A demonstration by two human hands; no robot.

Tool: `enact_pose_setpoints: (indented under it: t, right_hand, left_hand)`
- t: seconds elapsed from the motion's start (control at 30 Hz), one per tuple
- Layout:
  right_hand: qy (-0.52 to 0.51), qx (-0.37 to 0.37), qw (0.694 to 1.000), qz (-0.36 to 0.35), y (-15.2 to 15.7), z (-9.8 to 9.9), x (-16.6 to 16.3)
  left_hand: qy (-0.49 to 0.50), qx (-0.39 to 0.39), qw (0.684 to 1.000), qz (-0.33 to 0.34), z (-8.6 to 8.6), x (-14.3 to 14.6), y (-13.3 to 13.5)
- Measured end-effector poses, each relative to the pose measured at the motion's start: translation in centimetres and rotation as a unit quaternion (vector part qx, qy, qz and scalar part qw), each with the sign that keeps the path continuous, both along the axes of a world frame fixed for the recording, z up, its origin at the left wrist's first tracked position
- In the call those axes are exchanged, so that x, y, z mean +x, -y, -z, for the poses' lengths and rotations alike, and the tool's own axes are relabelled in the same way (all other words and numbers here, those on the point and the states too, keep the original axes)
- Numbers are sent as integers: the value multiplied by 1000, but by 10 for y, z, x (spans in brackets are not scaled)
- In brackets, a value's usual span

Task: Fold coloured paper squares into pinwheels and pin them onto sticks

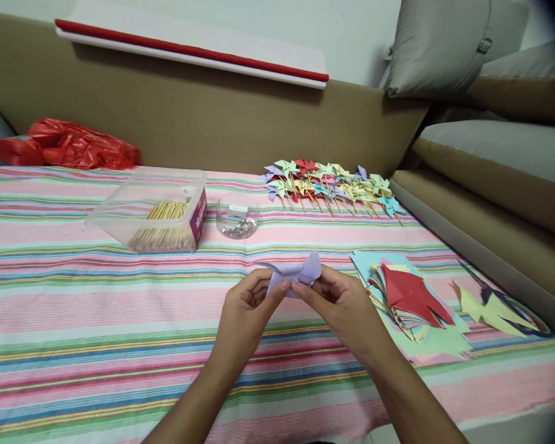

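Between both hands, above the striped cloth, is a purple paper pinwheel piece (300, 270) with its corners curled inward. My left hand (250, 299) pinches its left side, thumb on the near face. From the other side my right hand (342, 299) grips it, its thumb close to the left thumb near the middle. The fingers behind the paper are partly hidden. To the right of my right hand lies a stack of cut paper (414, 293), with a red cut sheet on top and coloured sheets below.
A clear plastic box (115, 209) holds many wooden sticks (164, 228). Beside it stands a clear round tub (238, 222) of small metal pins. Finished paper pinwheels (326, 182) lie at the back. Scissors (504, 299) lie right, partly under yellow paper (494, 314); a red plastic bag (69, 145) lies far left.
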State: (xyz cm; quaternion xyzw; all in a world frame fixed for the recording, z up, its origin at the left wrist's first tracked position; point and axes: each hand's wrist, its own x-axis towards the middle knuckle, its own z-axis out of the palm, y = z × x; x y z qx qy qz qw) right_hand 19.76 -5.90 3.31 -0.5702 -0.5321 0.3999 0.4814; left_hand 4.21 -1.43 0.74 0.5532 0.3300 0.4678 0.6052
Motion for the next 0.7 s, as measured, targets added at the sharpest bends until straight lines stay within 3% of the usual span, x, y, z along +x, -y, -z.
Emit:
enact_pose_setpoints:
  t: [0.33, 0.7]
  right_hand:
    - [68, 18, 997, 12, 0, 5, -2]
    - [-37, 17, 999, 6, -2, 8, -8]
  left_hand:
    - [8, -17, 1000, -9, 5, -1, -1]
    - [-35, 25, 998, -52, 12, -2, -1]
